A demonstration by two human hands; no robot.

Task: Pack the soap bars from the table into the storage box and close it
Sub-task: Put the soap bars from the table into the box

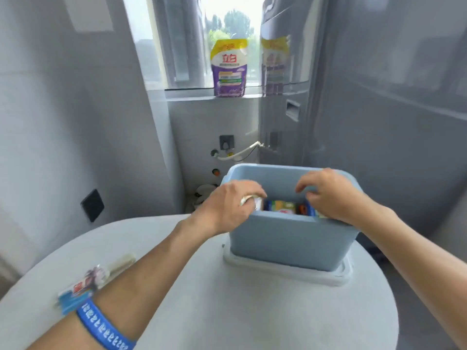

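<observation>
A light blue storage box (pixel 288 241) stands open on the round white table (pixel 227 311), resting on its pale lid (pixel 285 269). Several wrapped soap bars (pixel 283 207) in yellow, green, blue and red lie inside. My left hand (pixel 227 208) is over the box's left rim, fingers closed on a pale wrapped soap bar (pixel 251 201). My right hand (pixel 331 195) reaches into the box at the right, fingers curled and apart, holding nothing that I can see. Two more wrapped soap bars (pixel 86 284) lie on the table at the left, partly hidden by my left forearm.
A purple and yellow detergent pouch (pixel 228 69) stands on the window sill behind the table. A grey appliance (pixel 379 97) rises at the right. Wall sockets and a hose are on the wall below the sill.
</observation>
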